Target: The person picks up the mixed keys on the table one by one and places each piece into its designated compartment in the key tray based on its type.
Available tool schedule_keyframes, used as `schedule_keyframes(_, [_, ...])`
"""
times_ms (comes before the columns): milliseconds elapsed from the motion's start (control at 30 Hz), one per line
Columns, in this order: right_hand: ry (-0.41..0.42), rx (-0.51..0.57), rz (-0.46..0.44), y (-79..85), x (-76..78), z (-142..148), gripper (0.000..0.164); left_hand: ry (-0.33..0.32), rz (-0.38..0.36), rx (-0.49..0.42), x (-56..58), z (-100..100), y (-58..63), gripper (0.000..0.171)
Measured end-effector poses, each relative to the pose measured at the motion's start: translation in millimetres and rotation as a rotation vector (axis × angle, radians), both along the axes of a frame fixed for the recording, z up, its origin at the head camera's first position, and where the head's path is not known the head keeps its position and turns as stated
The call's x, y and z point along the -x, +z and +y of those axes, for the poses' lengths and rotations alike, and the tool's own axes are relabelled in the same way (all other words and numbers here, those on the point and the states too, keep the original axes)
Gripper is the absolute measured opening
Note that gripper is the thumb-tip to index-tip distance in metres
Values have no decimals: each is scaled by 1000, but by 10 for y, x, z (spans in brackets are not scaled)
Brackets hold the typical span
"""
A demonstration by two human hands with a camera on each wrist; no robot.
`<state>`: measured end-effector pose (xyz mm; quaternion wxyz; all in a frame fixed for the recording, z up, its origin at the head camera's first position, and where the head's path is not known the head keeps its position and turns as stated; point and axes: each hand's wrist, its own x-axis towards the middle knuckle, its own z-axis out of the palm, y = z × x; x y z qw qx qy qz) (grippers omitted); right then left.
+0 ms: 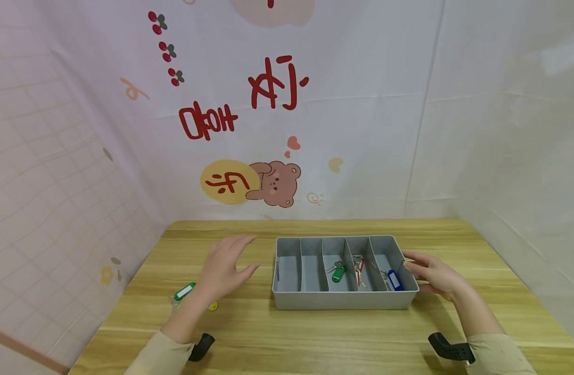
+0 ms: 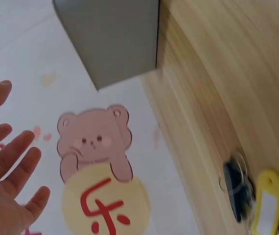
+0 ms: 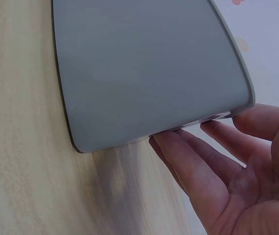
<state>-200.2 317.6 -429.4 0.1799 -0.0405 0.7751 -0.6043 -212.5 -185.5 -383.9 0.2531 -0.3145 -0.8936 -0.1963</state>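
A grey divided tray (image 1: pixel 340 300) lies on the table. Its middle compartment holds keys with a green tag (image 1: pixel 338 274); the one to the right has keys with a red tag (image 1: pixel 358 271), and the rightmost has a key with a blue tag (image 1: pixel 395 280). My right hand (image 1: pixel 434 273) touches the tray's right end, fingertips at the wall and rim, fingers mostly extended. Left of the tray my left hand (image 1: pixel 226 268) hovers with thumb and fingers spread, holding nothing. Beside its forearm lies another green key tag (image 1: pixel 185 290) with keys.
A yellow key tag (image 1: pixel 213 306), clearer in the left wrist view, lies near the left forearm, with a dark tag on a ring (image 2: pixel 235 188) next to it. A printed white curtain (image 1: pixel 361 130) hangs behind the wooden table (image 1: pixel 324 341) and along both sides.
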Motion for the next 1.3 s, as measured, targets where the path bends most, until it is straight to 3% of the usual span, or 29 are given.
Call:
schedule_keyframes(267, [9,7,2,1,2,3,67,57,62,-40,15,-340,-77,61])
schedule_keyframes(600, [-1,4,-8,9,1,1,67,137,-16,-97,-58,-745,-103,61])
schedule_keyframes(800, [7,6,-5,9,6,7,67,133,-31,-124,-73,-954,-147,59])
schedule_keyframes(967, [10,7,-2,13,7,4,68,130,-105,-156,-92,-1111,-188,57])
schedule_keyframes(1300, [19,26,0,16,1,7,67,135,-335,-241,-130,-1382,-280,55])
